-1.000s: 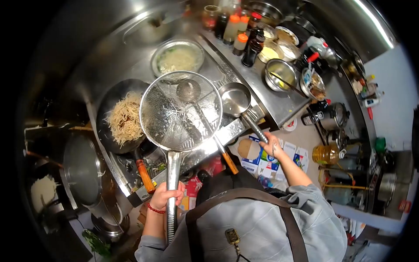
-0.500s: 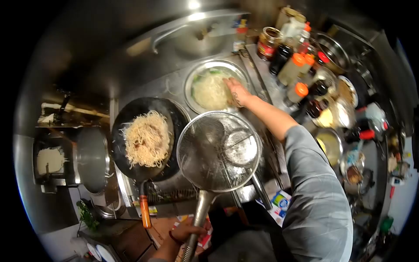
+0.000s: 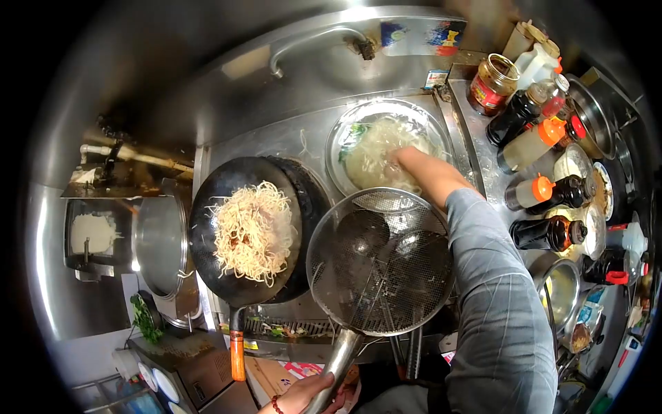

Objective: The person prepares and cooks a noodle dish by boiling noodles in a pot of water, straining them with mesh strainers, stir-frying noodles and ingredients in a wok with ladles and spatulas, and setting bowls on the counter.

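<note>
My left hand [image 3: 307, 392] grips the metal handle of a large round wire-mesh strainer [image 3: 414, 290], held level over the stove. My right hand [image 3: 408, 160] reaches into a shiny metal bowl [image 3: 338, 162], its fingers sunk in a heap of pale, translucent strands [image 3: 376, 155] and hidden there. Some green leaves [image 3: 353, 131] lie at the bowl's left side. The strainer's far rim overlaps the bowl's near edge. To the left, a black wok [image 3: 205, 252] with an orange wooden handle holds a mound of cooked noodles [image 3: 254, 231].
Sauce bottles [image 3: 531, 145] and a red-labelled jar [image 3: 493, 84] crowd the right counter. A curved faucet [image 3: 314, 33] reaches over the back. Far left stand a large steel pot [image 3: 160, 245] and a container of white food [image 3: 94, 234]. Metal handles [image 3: 414, 352] stick out below the strainer.
My right hand has gone from the strands' right edge deeper into their middle, fingers now buried. My left hand still grips the strainer. The camera view has shifted, so everything appears displaced.
</note>
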The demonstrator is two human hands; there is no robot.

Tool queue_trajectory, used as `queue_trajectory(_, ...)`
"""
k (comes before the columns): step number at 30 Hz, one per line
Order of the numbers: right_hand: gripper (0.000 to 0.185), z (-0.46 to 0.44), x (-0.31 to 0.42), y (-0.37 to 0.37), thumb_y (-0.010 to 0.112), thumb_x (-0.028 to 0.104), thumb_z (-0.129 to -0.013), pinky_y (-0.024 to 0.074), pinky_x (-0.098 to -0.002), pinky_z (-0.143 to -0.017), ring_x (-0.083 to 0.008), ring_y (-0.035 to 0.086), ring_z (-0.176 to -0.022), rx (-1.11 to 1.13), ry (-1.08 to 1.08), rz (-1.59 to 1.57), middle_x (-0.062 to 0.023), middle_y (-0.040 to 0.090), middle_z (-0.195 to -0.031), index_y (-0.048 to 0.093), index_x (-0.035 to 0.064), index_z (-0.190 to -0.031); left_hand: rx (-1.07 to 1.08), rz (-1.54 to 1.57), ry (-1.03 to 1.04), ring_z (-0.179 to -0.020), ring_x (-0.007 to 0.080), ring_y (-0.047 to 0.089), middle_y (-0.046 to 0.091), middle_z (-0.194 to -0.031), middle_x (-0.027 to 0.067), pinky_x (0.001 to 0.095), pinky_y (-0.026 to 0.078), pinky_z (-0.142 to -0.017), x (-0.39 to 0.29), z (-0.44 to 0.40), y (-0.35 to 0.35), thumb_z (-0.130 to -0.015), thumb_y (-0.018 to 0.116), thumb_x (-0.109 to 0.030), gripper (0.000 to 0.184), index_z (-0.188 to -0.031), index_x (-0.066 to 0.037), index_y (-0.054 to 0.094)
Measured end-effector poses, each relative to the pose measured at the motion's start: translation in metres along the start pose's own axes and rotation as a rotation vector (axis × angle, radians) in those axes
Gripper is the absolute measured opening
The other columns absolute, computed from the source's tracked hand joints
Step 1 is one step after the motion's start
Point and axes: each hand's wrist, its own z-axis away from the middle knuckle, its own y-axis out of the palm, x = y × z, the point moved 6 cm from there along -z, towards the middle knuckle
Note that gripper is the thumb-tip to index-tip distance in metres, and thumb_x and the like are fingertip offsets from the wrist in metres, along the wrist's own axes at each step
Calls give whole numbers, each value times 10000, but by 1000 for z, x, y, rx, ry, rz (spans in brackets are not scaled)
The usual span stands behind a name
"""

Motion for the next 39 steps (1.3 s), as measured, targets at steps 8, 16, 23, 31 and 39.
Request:
queue_trajectory(8, 337, 43, 8, -19, 702, 115, -601, 484, -291, -467, -179, 618, -625, 160, 214, -574, -117, 629, -747, 594, -29, -886, 137, -96, -165, -352, 136, 430, 480, -657, 115, 233, 321, -278, -30, 27, 64, -958, 296, -390, 337, -1034, -100, 450)
queue_trajectory(16, 236, 133, 51, -50, 633, 90, -584, 327, -241, -320, -97, 461, -404, 66, -87, -671, -20, 531, -585, 602, 16, -806, 137, -310, -191, -366, 94, 371, 451, -646, 65, 228, 331, -298, -51, 27, 65, -947, 327, -417, 315, -1095, -149, 404)
queue_trajectory(23, 453, 247, 131, 42, 656, 90, -716, 524, -283, -775, -185, 583, -943, 233, -229, -486, -123, 600, -1063, 523, 42, -1146, 209, -395, -107, -381, 91, 366, 443, -659, 53, 229, 333, -306, -62, 26, 62, -957, 303, -403, 388, -1008, -38, 428)
queue_trajectory(31, 674, 123, 73, -53, 711, 191, -718, 348, -395, -1031, -304, 317, -1282, -123, -206, -28, -204, 349, -1358, 397, 113, -1308, 227, -295, -207, -372, 142, 399, 472, -638, 78, 278, 358, -327, -57, 28, 62, -906, 452, -421, 385, -974, -44, 410)
queue_trajectory(39, 784, -70, -4, 36, 719, 306, -703, 364, -380, -978, -286, 417, -1213, 383, 139, 87, -141, 381, -1367, 333, 125, -1361, -58, -389, -251, -377, 99, 400, 471, -643, 40, 214, 312, -318, -59, 37, 90, -904, 454, -376, 355, -1142, -117, 418)
